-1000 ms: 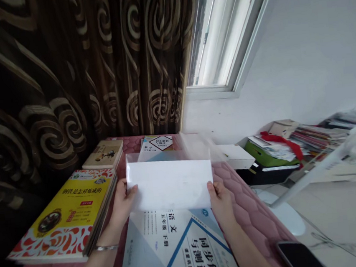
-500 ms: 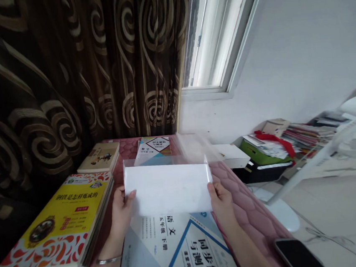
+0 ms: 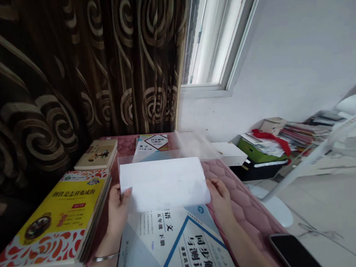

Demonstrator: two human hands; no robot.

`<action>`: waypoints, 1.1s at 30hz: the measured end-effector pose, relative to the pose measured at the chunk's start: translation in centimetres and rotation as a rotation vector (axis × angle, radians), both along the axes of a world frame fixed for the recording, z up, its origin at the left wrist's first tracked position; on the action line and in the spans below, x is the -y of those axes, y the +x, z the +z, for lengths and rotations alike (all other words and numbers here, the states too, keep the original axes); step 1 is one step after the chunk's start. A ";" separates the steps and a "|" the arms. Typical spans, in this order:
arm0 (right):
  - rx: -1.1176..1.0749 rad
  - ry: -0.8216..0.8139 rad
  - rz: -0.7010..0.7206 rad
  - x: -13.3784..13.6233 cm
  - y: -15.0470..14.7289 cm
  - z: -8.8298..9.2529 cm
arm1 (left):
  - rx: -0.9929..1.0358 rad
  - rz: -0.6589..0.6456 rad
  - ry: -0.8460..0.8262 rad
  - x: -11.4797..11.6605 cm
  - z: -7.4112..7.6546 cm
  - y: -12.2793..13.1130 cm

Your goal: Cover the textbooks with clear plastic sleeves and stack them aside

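Between my hands is a folded white paper [image 3: 164,183] with a clear plastic book cover [image 3: 155,156] showing past its top edge. My left hand [image 3: 119,202], with a silver bangle on the wrist, is closed on the left edge, thumb on top. At the right edge, the fingers of my right hand [image 3: 217,192] pinch the paper, which curls a little there. Beneath them lies a blue and white workbook [image 3: 145,254] with large Chinese print, its top part hidden by the paper.
A yellow-covered book [image 3: 68,203] tops a stack at left, with a tan book [image 3: 96,154] behind. Another workbook [image 3: 150,146], plastic covers [image 3: 194,144] and a white box [image 3: 230,153] are at the back. A phone [image 3: 295,252] lies front right on the pink quilted cloth [image 3: 234,199].
The white paper's right side has shifted inward and now curls, while it stood straight before. Both hands keep hold of it. The whole view has shifted slightly.
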State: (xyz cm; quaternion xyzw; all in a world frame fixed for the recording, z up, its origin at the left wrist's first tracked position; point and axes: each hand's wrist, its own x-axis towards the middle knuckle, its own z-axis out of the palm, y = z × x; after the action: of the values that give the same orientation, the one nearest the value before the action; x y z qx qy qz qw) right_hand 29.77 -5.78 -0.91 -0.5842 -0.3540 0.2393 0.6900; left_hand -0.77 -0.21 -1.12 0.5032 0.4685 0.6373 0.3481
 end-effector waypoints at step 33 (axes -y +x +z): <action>0.103 0.011 -0.095 0.0 -1.7 0.1 | 0.041 -0.012 -0.077 0.6 0.3 0.1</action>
State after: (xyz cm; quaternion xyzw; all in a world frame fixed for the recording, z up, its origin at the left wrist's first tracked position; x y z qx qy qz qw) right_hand 28.10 -5.82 -0.84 -0.6081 -0.3623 0.1742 0.6846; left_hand -0.65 -0.84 -0.85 0.4788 0.4825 0.6269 0.3806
